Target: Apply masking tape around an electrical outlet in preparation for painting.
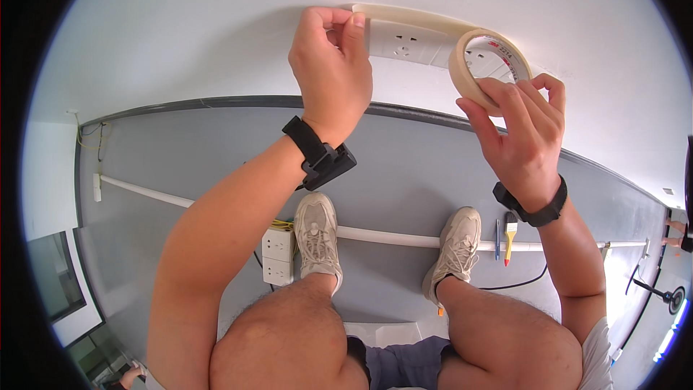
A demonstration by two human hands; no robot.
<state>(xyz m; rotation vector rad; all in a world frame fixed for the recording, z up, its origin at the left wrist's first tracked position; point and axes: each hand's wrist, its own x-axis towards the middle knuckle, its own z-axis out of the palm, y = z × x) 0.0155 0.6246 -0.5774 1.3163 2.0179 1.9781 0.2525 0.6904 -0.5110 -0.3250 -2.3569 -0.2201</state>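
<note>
A strip of masking tape (419,16) runs along the top edge of a white wall socket panel (426,49). My left hand (333,65) pinches the strip's left end between thumb and forefinger, at the panel's upper left corner. The strip leads right to the roll of masking tape (462,72), a beige ring stood on edge in front of the panel's right part. My right hand (521,130) grips that roll from below and right, its thumb on the near side and fingers at the inner rim. The roll hides some of the right sockets.
Below the wall a dark skirting strip (411,113) borders the grey floor (216,137). A white conduit (390,236) crosses it by my shoes. Near my left shoe stand white socket boxes (277,254); right of my right shoe lie a paintbrush (510,235) and a thin pen-like tool (497,240).
</note>
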